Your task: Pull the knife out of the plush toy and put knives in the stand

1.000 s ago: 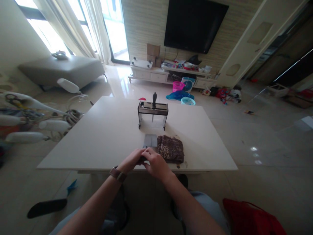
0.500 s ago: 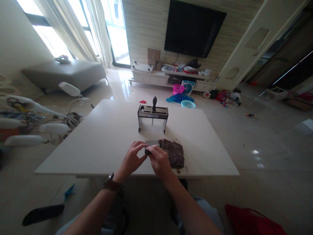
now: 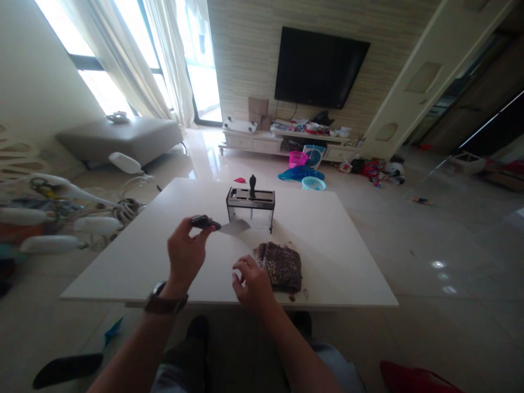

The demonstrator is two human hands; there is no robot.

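Note:
My left hand [image 3: 185,254] is raised over the white table [image 3: 164,240] and pinches the black handle of a cleaver [image 3: 223,225], whose broad blade points right toward the knife rack [image 3: 250,202]. The rack is a clear box with a slotted dark top, and one black-handled knife [image 3: 252,185] stands in it. My right hand [image 3: 250,281] hovers near the table's front edge with fingers loosely curled and nothing in them, just left of a folded brown patterned cloth [image 3: 281,265].
A grey sofa [image 3: 118,139] stands at the back left, and a TV cabinet [image 3: 282,139] with clutter sits under a wall TV [image 3: 321,65]. White-handled tools and cables [image 3: 65,213] lie to the left. Baskets [image 3: 313,183] are on the floor behind the table.
The cleaver has come up off the table beside the cloth. My left hand carried it up and to the left, while my right hand let go and stayed near the cloth.

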